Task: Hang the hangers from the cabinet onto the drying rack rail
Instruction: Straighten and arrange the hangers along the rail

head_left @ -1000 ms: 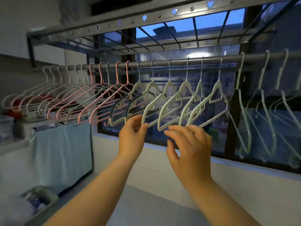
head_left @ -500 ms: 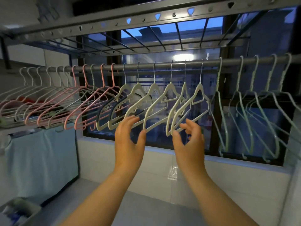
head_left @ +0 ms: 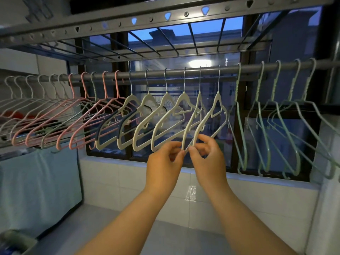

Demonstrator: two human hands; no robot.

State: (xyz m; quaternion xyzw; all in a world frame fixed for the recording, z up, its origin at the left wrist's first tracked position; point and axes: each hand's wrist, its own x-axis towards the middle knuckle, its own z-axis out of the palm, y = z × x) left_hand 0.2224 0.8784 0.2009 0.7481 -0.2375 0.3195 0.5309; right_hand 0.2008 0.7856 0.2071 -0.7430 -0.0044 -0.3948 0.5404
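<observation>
The left hand (head_left: 163, 162) and right hand (head_left: 207, 161) each pinch a hanger hung on the grey metal rail (head_left: 174, 72).
Left grip pinches the lower tip of the fifth cream plastic hanger (head_left: 199, 100); right grip pinches the sixth cream plastic hanger (head_left: 218, 100) beside it; both hook the rail above the grips; pink wire hangers (head_left: 117, 85) hang left, pale green hangers (head_left: 238, 83) right.

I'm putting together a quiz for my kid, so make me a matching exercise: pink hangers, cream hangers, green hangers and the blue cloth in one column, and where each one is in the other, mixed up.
Things
1. pink hangers
2. cream hangers
3. green hangers
4. blue cloth

Places
A. right part of the rail
B. below the rail, at the left
C. middle of the rail, two pinched by the left hand and right hand
D. left part of the rail

Pairs: 1-D, 2-C, 3-A, 4-B
</observation>
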